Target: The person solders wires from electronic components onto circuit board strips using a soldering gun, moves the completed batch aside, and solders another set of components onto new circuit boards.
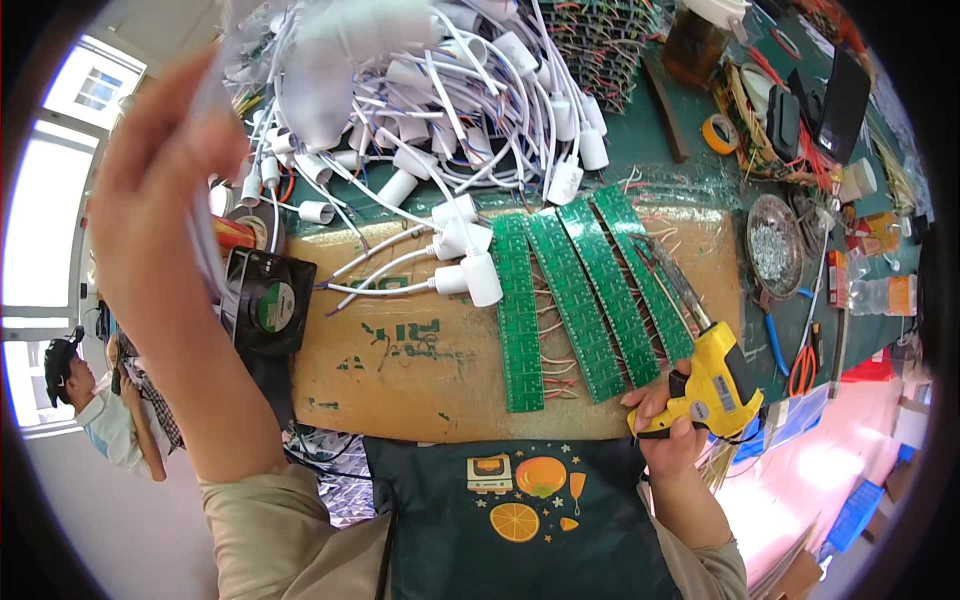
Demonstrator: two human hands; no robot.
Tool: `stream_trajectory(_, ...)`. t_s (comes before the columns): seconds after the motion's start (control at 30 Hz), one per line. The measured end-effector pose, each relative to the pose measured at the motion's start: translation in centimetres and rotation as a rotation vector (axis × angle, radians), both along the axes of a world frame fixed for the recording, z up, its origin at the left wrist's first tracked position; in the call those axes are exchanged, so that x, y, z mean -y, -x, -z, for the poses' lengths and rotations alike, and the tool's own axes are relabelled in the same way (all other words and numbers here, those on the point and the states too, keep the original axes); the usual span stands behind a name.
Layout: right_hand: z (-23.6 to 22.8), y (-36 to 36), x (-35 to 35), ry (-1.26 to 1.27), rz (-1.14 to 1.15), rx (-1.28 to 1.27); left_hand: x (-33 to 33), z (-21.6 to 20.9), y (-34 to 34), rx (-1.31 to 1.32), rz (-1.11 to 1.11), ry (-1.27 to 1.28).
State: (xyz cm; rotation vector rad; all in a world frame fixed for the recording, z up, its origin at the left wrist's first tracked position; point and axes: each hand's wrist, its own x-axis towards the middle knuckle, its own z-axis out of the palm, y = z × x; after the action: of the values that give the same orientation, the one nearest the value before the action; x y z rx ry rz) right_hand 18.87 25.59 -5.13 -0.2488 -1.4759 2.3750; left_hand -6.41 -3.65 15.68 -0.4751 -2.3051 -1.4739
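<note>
My left hand is raised high on the left, smeared by motion. Its fingers are closed on a white corded lamp socket, which is blurred near the top edge, with the cord hanging beside the wrist. In my right hand is a yellow soldering gun, its metal tip pointing up and away over the rightmost of several green circuit board strips. Thin wires stick out along the strips. Left of them, a few white lamp sockets lie with cords pointing left on a worn brown board.
A big pile of white corded sockets covers the back. A black fan stands at the left. Farther right are a metal dish, orange tape, orange-handled scissors and a bottle. Another person is at far left.
</note>
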Motion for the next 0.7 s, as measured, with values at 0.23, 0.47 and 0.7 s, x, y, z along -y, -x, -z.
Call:
stream_trajectory(0.23, -0.1, 0.3, -0.1, -0.014, -0.023, -0.011, 2.0, 13.5, -8.9, 0.375, 0.564, 0.218)
stream_trajectory(0.47, -0.2, 0.1, -0.2, -0.034, -0.024, -0.009, 1.6, 14.0, -10.5, 0.377, 0.491, 0.635)
stream_trajectory(0.7, -0.1, 0.1, -0.2, -0.027, -0.032, -0.005, 0.5, 14.0, -12.0, 0.385, 0.786, 0.715)
